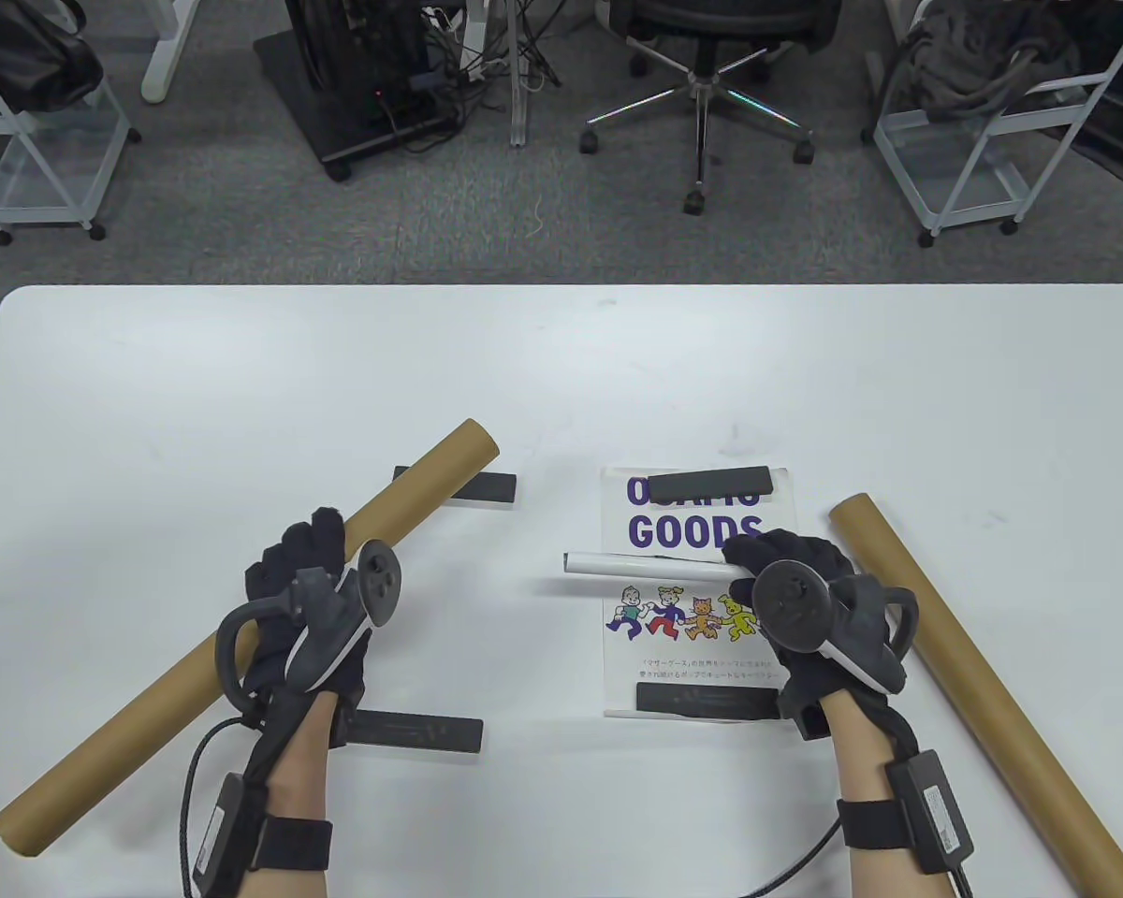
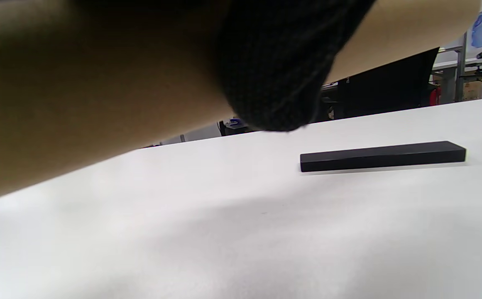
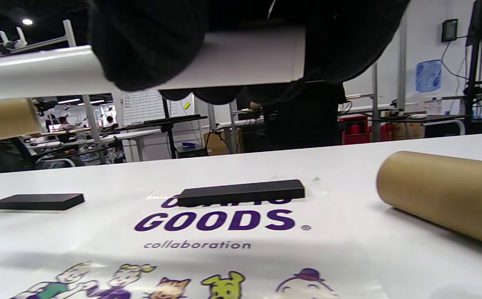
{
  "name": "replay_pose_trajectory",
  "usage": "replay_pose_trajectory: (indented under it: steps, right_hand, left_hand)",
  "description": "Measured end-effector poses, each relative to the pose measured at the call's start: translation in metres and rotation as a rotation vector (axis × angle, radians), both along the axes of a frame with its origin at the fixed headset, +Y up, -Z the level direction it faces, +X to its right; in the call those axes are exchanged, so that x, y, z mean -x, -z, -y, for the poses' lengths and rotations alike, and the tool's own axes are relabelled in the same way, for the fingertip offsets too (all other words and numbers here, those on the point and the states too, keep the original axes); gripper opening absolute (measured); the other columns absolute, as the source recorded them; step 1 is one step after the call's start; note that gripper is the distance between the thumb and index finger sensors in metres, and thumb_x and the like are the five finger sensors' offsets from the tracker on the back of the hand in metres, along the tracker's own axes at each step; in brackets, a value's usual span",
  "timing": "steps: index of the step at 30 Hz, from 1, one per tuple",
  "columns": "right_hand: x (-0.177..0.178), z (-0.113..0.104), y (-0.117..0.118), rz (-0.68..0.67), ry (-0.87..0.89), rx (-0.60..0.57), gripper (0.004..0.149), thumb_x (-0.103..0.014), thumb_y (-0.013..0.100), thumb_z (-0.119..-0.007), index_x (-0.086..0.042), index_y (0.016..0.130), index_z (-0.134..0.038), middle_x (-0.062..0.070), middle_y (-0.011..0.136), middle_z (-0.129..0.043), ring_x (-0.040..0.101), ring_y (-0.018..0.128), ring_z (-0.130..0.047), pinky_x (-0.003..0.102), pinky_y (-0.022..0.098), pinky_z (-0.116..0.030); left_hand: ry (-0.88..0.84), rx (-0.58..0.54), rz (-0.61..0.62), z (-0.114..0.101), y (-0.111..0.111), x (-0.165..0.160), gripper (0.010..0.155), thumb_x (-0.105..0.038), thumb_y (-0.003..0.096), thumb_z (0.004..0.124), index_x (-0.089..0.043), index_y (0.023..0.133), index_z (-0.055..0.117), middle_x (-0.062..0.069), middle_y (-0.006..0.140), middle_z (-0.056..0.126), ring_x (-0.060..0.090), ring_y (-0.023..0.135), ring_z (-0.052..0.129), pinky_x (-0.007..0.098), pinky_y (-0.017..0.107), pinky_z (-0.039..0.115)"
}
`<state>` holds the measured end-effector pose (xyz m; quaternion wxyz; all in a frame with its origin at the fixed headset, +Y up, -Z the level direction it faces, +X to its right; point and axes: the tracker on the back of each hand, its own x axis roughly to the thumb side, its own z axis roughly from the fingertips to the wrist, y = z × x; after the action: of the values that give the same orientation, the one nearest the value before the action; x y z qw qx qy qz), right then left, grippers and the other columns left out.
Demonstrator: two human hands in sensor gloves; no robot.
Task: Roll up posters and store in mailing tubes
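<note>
The left hand [image 1: 311, 599] is gripping a brown mailing tube [image 1: 243, 636], holding it slanted above the white desk [image 1: 150, 393]; whether anything is inside cannot be told. The right hand [image 1: 805, 599] is curling round a rolled white poster [image 1: 646, 563], holding it over a flat printed poster [image 1: 697, 524] that is lying between the hands. A second tube [image 1: 983, 692] is lying at the right. Four black bars are lying on the desk: two [image 1: 711, 483] on the flat poster, two [image 1: 416, 732] near the left hand.
</note>
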<state>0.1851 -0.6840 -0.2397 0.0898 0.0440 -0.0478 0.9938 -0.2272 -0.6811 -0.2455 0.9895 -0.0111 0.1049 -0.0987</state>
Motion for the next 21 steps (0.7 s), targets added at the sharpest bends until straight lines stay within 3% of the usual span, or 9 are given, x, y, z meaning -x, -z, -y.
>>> replay_pose_trajectory:
  steps: [6,11,21]
  right_hand:
    - [-0.024,0.002,0.005,0.076,-0.012,-0.034,0.051,-0.030,0.040,-0.080,-0.026,0.091,-0.076,0.002,0.093,-0.082,0.040,0.086,-0.081,0.065,0.069,-0.063]
    - [-0.023,-0.002,0.004,0.083,-0.107,-0.079,0.051,-0.031,0.040,-0.080,-0.027,0.091,-0.076,0.001,0.094,-0.081,0.040,0.088,-0.080,0.065,0.071,-0.062]
    - [-0.027,0.002,0.005,0.094,-0.082,-0.070,0.051,-0.031,0.040,-0.080,-0.027,0.091,-0.076,0.002,0.094,-0.081,0.040,0.088,-0.080,0.065,0.070,-0.062]
  left_hand:
    - [0.034,0.031,0.127,0.005,-0.002,-0.007,0.088,-0.029,0.0441,0.091,-0.026,0.119,0.045,0.003,0.120,0.063,0.032,0.107,0.077,0.054,0.085,0.065]
    - [0.057,0.002,0.226,0.005,-0.004,-0.009,0.088,-0.029,0.0419,0.092,-0.033,0.117,0.045,-0.001,0.119,0.062,0.028,0.108,0.076,0.051,0.086,0.064]
    - [0.075,0.010,0.300,0.006,-0.005,-0.016,0.088,-0.029,0.0401,0.093,-0.037,0.115,0.047,-0.005,0.118,0.064,0.025,0.108,0.077,0.049,0.086,0.065]
